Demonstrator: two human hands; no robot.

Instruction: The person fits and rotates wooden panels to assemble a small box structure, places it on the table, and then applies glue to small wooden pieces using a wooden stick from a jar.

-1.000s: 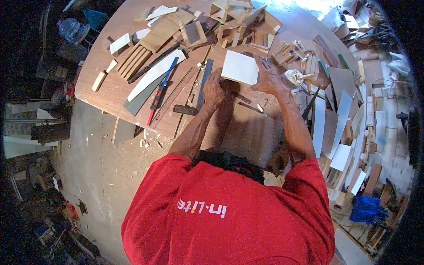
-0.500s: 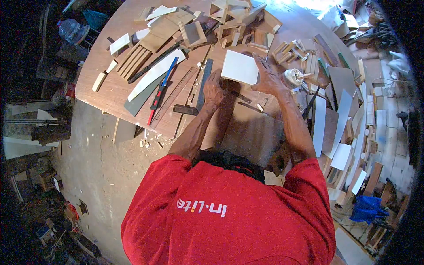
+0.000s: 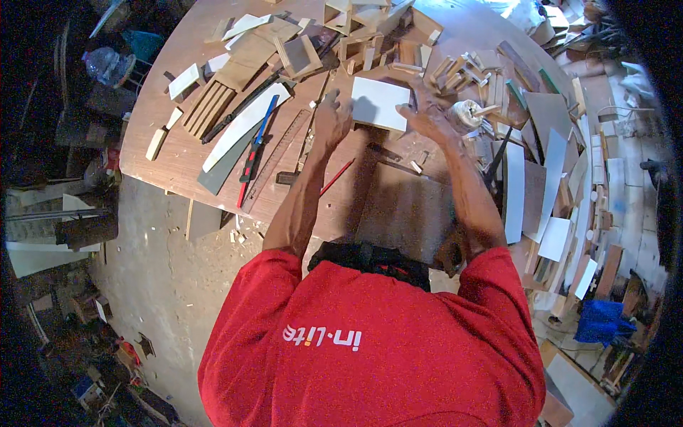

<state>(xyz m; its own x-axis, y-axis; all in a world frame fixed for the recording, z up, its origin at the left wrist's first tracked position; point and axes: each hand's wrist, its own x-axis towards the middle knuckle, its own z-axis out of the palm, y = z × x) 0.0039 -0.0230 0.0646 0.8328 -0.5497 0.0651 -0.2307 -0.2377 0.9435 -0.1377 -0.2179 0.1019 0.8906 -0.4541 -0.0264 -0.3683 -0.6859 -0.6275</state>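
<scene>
A small wooden box (image 3: 380, 99) with a white top lies on the workbench between my hands, its bare wood edge showing at the near side. Close against its left edge is my left hand (image 3: 333, 122), fingers apart and nothing visible in them; whether it touches the box I cannot tell. My right hand (image 3: 432, 119) grips the box's right side, the thumb at the edge of the white top and the fingers farther back. Beside my left forearm shows the dark stock of a try square (image 3: 287, 178), the rest hidden. A red pencil (image 3: 336, 177) lies right of that forearm.
On the left of the workbench (image 3: 167, 153) lie a steel ruler (image 3: 279, 158), a blue-and-red tool (image 3: 257, 149) and a long white strip (image 3: 242, 132). Wooden offcuts and open boxes (image 3: 299, 55) crowd the far side. A white roll (image 3: 466, 114) and stacked panels (image 3: 514, 192) stand right.
My left hand has moved up beside the box, and the red pencil now shows. The try square sits farther under my left forearm. My right thumb has shifted up to the white top's edge.
</scene>
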